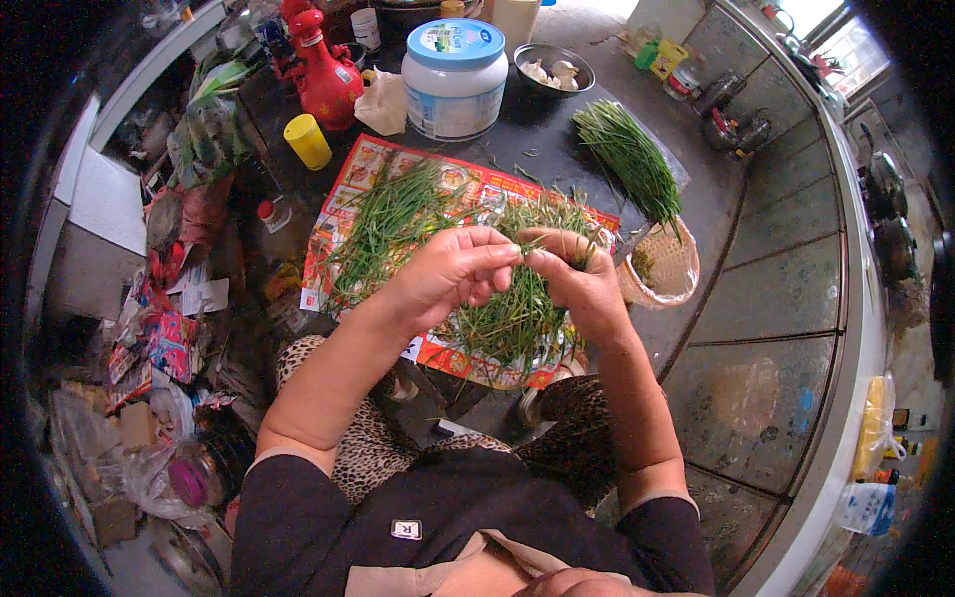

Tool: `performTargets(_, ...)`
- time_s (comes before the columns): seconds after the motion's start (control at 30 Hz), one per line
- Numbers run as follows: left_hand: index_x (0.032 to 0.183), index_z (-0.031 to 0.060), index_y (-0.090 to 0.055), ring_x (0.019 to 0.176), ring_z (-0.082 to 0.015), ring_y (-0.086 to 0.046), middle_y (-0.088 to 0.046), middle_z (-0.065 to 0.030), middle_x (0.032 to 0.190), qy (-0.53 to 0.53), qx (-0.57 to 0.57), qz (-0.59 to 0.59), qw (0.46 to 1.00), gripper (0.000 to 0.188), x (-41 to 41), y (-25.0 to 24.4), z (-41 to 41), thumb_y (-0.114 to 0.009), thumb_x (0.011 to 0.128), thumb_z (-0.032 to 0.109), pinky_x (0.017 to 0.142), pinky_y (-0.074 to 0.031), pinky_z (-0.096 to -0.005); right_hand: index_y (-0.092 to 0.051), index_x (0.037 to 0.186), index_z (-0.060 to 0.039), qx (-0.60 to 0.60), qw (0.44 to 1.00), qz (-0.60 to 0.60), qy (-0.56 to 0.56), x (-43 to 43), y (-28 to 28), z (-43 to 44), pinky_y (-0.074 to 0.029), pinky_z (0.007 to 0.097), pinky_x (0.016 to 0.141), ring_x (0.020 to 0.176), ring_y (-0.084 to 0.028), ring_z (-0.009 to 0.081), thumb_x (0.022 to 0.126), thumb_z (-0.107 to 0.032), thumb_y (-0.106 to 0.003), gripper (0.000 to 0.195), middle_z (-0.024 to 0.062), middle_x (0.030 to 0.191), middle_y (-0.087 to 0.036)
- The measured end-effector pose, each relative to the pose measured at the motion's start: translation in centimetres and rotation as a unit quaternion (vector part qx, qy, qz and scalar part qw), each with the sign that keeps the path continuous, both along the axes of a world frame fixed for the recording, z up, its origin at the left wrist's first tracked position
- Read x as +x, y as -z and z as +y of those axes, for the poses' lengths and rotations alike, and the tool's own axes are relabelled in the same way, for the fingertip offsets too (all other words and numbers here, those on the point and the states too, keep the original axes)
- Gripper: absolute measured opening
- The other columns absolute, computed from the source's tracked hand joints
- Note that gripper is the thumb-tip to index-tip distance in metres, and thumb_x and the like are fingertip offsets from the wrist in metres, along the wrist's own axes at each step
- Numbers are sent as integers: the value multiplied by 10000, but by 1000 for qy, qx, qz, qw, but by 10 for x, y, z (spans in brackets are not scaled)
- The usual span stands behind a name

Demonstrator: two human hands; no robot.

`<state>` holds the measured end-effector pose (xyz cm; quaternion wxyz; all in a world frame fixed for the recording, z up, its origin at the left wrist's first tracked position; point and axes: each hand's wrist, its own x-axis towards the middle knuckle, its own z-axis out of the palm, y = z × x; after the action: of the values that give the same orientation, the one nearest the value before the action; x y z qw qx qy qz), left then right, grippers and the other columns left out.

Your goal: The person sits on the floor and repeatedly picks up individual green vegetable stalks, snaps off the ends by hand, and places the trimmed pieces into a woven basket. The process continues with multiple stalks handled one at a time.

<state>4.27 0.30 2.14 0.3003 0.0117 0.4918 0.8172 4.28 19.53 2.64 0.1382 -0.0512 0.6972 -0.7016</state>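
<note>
My left hand (456,274) and my right hand (578,276) meet fingertip to fingertip above a printed paper sheet (339,213). Thin green stalks, apparently garlic chives, show between my right thumb and fingers. A small bit of green is pinched where the left thumb and forefinger touch the right ones; its full length is hidden. Below the hands lies a loose, tangled heap of chives (515,317) with some dry, yellowish blades. To the left on the same sheet spreads a greener pile of chives (388,213). A neat chive bundle (630,157) rests at the table's right side.
A lined waste basket (660,265) with scraps stands right of the dark table (522,160). At the back are a blue-lidded tub (453,89), a bowl (576,83) of garlic, a red bottle (328,89) and a yellow canister (307,142). Bags and clutter (168,418) fill the left floor.
</note>
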Motion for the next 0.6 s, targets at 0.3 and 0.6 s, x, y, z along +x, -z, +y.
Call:
performTargets(0.3,903,61,-576,506,-24,-509,-607,4,683,37,-52,5,998,158,0,2,4,-583,870,216,419,-365,-147,-557,994,-73,-261,959,-88,67,-13,10,9,-196,203,398,444,-251,27,948,-237,-485,185,-89,570,-295)
performTargets(0.6,901,59,-596,512,-26,-510,-609,7,682,33,-85,0,996,151,4,10,8,-580,865,205,435,-377,-158,-532,968,-85,-273,949,-25,155,-25,15,26,-201,201,383,451,-255,32,960,-245,-459,176,-68,597,-340)
